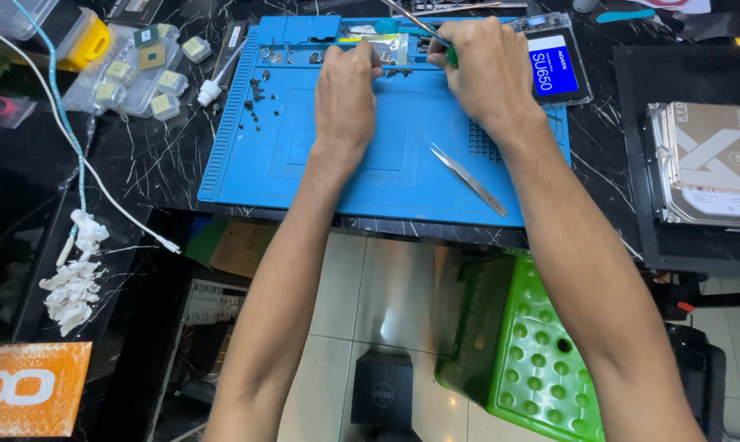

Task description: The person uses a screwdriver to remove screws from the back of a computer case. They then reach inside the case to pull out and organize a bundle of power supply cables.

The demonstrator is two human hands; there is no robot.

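A black marbled worktop (165, 155) carries nearly everything, and a blue repair mat (337, 176) lies across its middle, reaching the near edge. Beyond that edge, below on the tiled floor, stands a green perforated stool (534, 352), its lower part cut off by the frame. At the worktop's right edge a bare metal hard drive (706, 164) rests on a dark pad, partly cut off. By the mat's far right corner lies a black-and-blue boxed drive (556, 67), half hidden behind the right hand. Towards the far left corner sits a clear compartment case of small square chips (136, 72), with a white cable (99, 176) trailing past it to the near edge.

The left hand (345, 98) lies palm down at the mat's far edge, its fingers curled forward and pinching a small clear-and-silver part (386, 47), mostly hidden by both hands, so its shape is hard to make out. The right hand (488, 74) is closed round a green-handled screwdriver (435, 37), its thin shaft slanting up and away to the far edge; the tip is hidden behind the hands. A pair of metal tweezers (468, 178) lies loose on the mat's right half, apart from both hands. Tiny dark screws (257, 102) are scattered along the mat's far left part, too small to count.
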